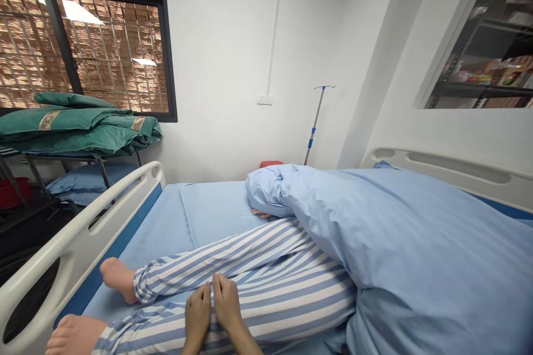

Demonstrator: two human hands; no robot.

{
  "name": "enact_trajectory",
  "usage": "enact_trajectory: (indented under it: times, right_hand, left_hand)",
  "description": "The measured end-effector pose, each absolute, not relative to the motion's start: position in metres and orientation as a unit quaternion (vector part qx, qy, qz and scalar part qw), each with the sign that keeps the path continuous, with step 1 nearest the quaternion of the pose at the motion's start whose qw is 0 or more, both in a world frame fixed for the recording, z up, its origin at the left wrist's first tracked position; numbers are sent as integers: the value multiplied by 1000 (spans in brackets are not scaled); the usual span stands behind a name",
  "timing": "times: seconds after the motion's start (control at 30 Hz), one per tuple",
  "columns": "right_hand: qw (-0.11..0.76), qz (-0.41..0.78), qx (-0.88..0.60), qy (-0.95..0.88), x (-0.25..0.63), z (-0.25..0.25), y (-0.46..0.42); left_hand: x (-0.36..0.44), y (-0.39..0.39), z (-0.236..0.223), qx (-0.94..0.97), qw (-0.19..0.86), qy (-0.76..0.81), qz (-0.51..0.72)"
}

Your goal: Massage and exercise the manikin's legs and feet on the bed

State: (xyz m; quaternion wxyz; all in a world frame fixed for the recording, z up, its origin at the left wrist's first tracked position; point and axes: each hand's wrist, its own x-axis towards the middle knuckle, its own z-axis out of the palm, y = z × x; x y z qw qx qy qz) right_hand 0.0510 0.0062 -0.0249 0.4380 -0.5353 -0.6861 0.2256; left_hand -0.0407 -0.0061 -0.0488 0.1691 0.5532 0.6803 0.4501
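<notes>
A figure lies on the hospital bed in blue-and-white striped pyjama trousers, bare feet toward the white footboard. A light blue blanket covers the upper body. My left hand and my right hand rest side by side on the striped trouser leg near the knee. Both sets of fingers are pressed together, apparently pinching the cloth between them.
A white side rail runs along the far side of the bed. An IV pole stands by the wall. Folded green blankets lie on a rack at the left under a window, with a blue pillow below.
</notes>
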Motion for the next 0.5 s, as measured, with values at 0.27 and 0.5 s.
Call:
enact_trajectory:
  times: [0.27,0.5]
  right_hand:
    - [475,268,-553,-629,56,-56,11]
    - [546,344,-521,-559,61,-55,14]
  left_hand:
    - [-35,-4,-51,569,193,689,406]
    - [-13,14,-25,574,300,631,428]
